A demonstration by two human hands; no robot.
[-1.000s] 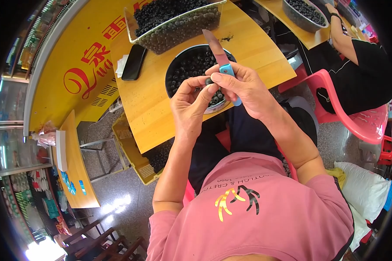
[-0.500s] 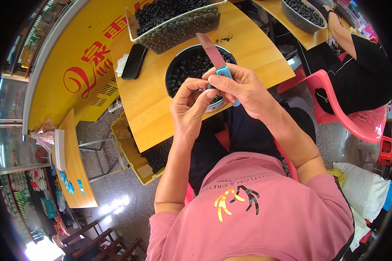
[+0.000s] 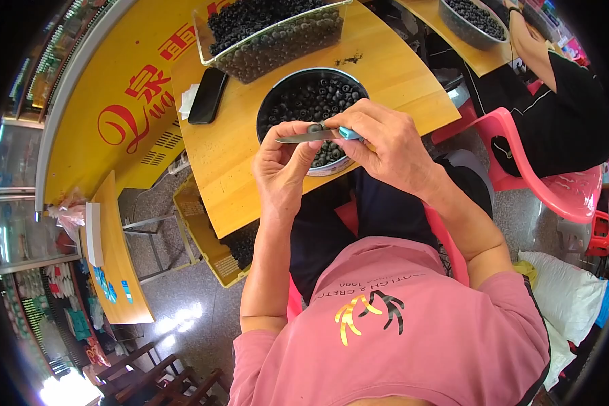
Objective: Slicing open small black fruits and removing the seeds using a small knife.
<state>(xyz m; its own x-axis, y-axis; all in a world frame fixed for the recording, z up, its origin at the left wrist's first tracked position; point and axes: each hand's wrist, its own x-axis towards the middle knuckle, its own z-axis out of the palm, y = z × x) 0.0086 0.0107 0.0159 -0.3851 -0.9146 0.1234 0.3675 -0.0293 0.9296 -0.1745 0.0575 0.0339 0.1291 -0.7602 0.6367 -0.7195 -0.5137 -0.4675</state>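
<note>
My right hand (image 3: pixel 389 142) is wrapped round the blue handle of a small knife (image 3: pixel 303 137), whose blade lies level and points left. A small, dark, round fruit (image 3: pixel 314 127) is pinched in the fingertips of my left hand (image 3: pixel 281 162). The blade lies against the fruit, across my left fingers; how far it cuts in, I cannot tell. Both hands are over the near side of a round bowl (image 3: pixel 266 95) holding many dark fruits like it. Part of the bowl is hidden behind my hands.
A clear plastic bin (image 3: pixel 277 51) heaped with dark fruits stands behind the bowl on the wooden table (image 3: pixel 230 183). A black phone (image 3: pixel 208 96) lies to the left. Below is a yellow crate (image 3: pixel 196 223). At right, a person in black (image 3: pixel 555 128) sits on a pink chair (image 3: pixel 514 145).
The knife has swung from upright to level, its blade now at the fruit in my left hand. My right hand has turned over; my left has shifted slightly left.
</note>
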